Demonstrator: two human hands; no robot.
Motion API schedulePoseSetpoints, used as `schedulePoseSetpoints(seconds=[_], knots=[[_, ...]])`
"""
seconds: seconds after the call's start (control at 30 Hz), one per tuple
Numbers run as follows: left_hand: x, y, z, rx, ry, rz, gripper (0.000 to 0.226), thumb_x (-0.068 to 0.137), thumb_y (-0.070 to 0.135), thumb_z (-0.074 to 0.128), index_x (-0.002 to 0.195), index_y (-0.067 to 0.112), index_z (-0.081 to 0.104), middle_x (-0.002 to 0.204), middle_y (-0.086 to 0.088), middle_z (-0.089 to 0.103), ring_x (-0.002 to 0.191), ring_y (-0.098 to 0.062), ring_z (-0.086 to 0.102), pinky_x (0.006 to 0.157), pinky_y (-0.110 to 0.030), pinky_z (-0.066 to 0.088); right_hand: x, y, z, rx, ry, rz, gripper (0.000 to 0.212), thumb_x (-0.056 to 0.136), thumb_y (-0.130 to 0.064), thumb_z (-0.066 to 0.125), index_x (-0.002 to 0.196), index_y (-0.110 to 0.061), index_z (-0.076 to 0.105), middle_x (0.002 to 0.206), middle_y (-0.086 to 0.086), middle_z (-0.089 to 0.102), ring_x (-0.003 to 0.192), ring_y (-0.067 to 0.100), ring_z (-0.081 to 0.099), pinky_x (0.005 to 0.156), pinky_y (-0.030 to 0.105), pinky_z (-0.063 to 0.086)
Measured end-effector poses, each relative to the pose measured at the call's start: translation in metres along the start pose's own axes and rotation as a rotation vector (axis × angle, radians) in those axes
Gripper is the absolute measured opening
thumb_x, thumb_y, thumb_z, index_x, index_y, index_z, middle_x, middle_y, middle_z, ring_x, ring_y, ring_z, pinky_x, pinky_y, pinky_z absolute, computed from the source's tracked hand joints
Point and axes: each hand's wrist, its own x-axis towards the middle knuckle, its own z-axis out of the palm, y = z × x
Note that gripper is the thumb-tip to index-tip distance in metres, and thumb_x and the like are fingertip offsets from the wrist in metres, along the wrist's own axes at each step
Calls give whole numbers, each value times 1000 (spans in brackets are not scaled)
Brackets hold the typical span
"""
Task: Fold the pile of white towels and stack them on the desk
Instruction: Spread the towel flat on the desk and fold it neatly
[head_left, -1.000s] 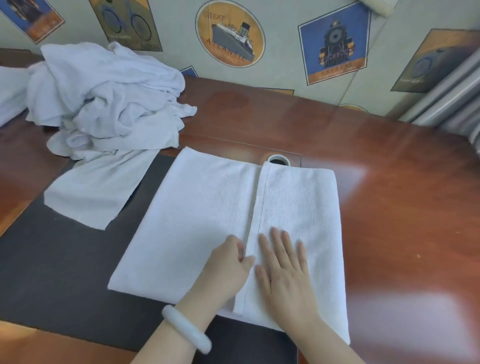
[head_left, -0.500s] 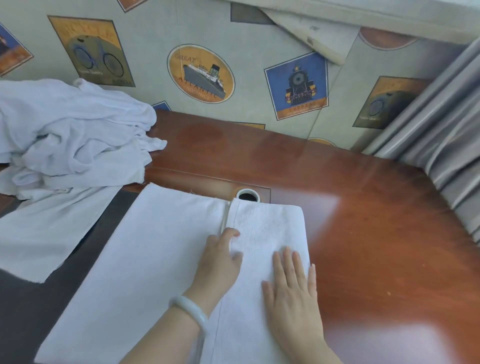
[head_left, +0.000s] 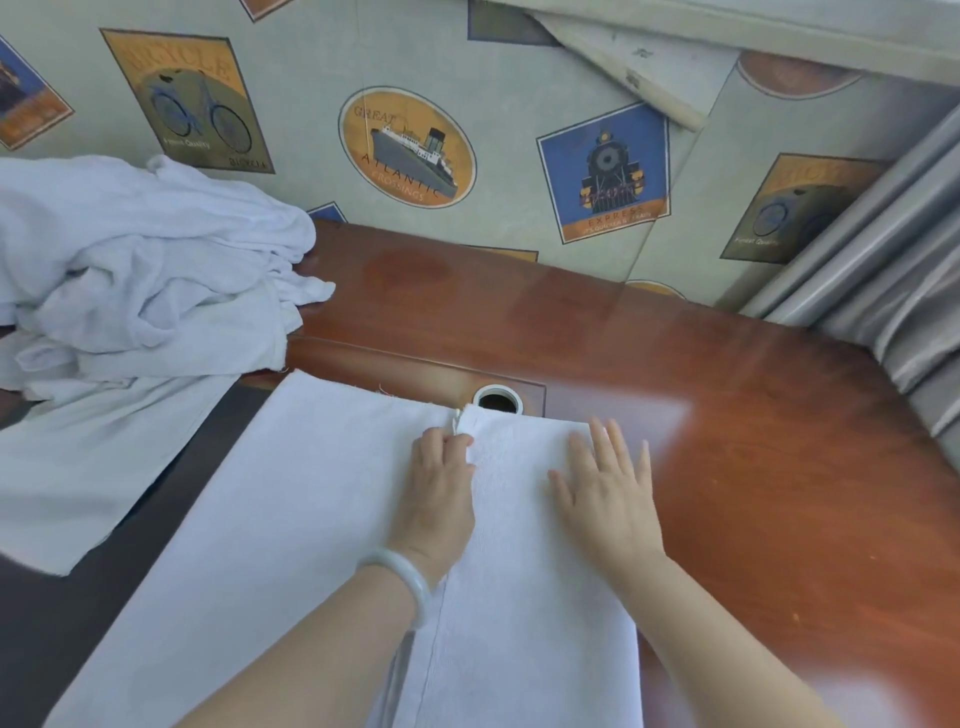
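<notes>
A white towel (head_left: 291, 519) lies flat on the desk (head_left: 779, 493), its right part folded over to a seam down the middle. My left hand (head_left: 439, 488) rests along that seam near the towel's far edge, fingers loosely bent on the folded flap's edge. Flat on the folded flap lies my right hand (head_left: 605, 491), fingers straight and spread, close to the towel's right edge. A pile of crumpled white towels (head_left: 140, 275) sits at the left, with one towel (head_left: 88, 467) hanging down from it over the dark mat (head_left: 52, 649).
A round cable hole (head_left: 498, 401) in the desk lies just beyond the towel's far edge. A wall with pictured wallpaper (head_left: 415, 145) stands behind the desk. Grey curtains (head_left: 893, 291) hang at the right. Bare red-brown wood stretches right of the towel.
Both hands have slid along the fold away from me, from the near end of the towel up to its far edge. The view has tilted up with them.
</notes>
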Motion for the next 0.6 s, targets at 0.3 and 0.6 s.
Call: schedulePoseSetpoints(seconds=[0.3, 0.6], knots=[[4, 5, -16, 294, -316, -94, 68, 96, 41, -3, 157, 18, 14, 165, -2, 9, 152, -18, 6, 118, -34, 2, 8, 8, 12, 137, -141, -42, 70, 92, -60, 5, 157, -33, 5, 165, -9, -5, 151, 13, -12, 122, 49, -2], [-51, 26, -15, 395, -346, -154, 62, 98, 55, 21, 151, 28, 37, 154, -16, 38, 142, -46, 32, 109, -64, 14, 40, 8, 0, 56, -98, -81, 46, 103, -47, 29, 142, -25, 39, 133, 3, 45, 126, 27, 39, 111, 42, 22]])
